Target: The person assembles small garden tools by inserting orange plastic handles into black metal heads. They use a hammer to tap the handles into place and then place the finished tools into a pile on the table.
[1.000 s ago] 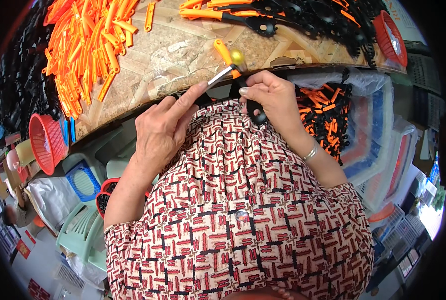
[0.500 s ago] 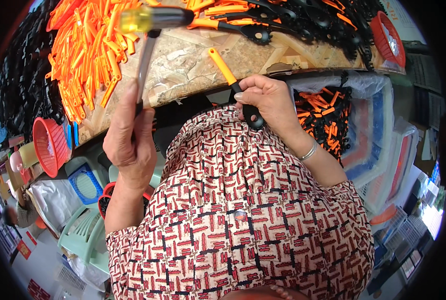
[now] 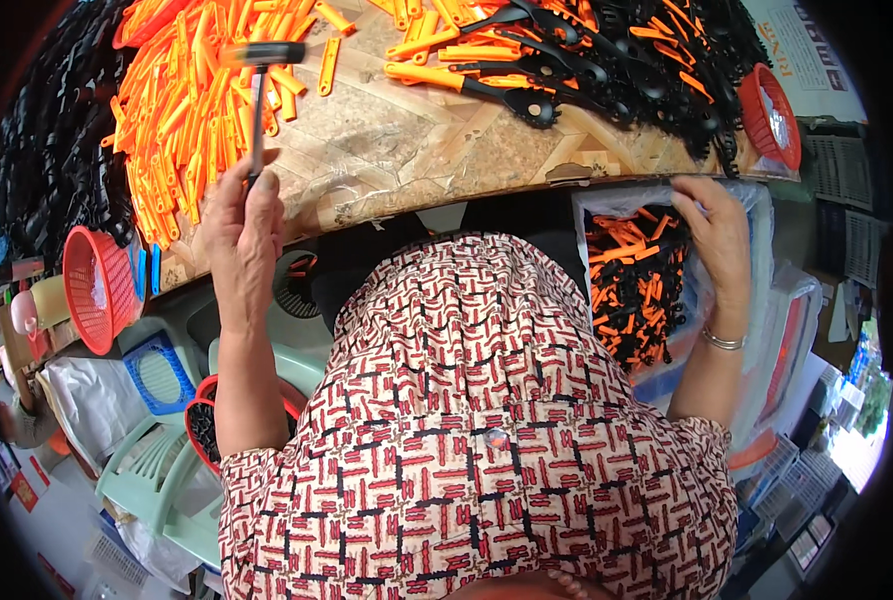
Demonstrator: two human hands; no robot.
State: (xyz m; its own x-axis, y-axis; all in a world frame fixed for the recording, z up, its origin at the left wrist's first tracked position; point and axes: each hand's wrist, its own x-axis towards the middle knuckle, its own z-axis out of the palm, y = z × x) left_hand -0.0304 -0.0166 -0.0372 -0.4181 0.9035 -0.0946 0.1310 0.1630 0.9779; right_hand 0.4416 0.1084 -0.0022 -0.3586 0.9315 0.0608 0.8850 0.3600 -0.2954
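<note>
My left hand (image 3: 238, 225) is closed around the handle of a mallet (image 3: 257, 120), raised at the near edge of the table. The mallet's head is black with a blurred end, in front of the heap of orange plastic handles (image 3: 181, 120). My right hand (image 3: 716, 240) is over the clear-lined bin (image 3: 758, 215) to the right of my lap, fingers loosely bent and apart, nothing visible in them. Black and orange kitchen utensils (image 3: 638, 290) fill that bin. Orange-handled black slotted spoons (image 3: 531, 105) lie on the table beyond.
The wood-patterned table (image 3: 366, 150) has a curved-looking near edge. A heap of black utensil parts (image 3: 56, 140) lies at far left. Red baskets stand at left (image 3: 96, 290) and far right (image 3: 769, 115). A green plastic chair (image 3: 156, 465) is at lower left.
My right hand has moved right from my lap to the bin, and the orange-handled slotted spoon has left it. My left hand, with the mallet, has shifted slightly left and up.
</note>
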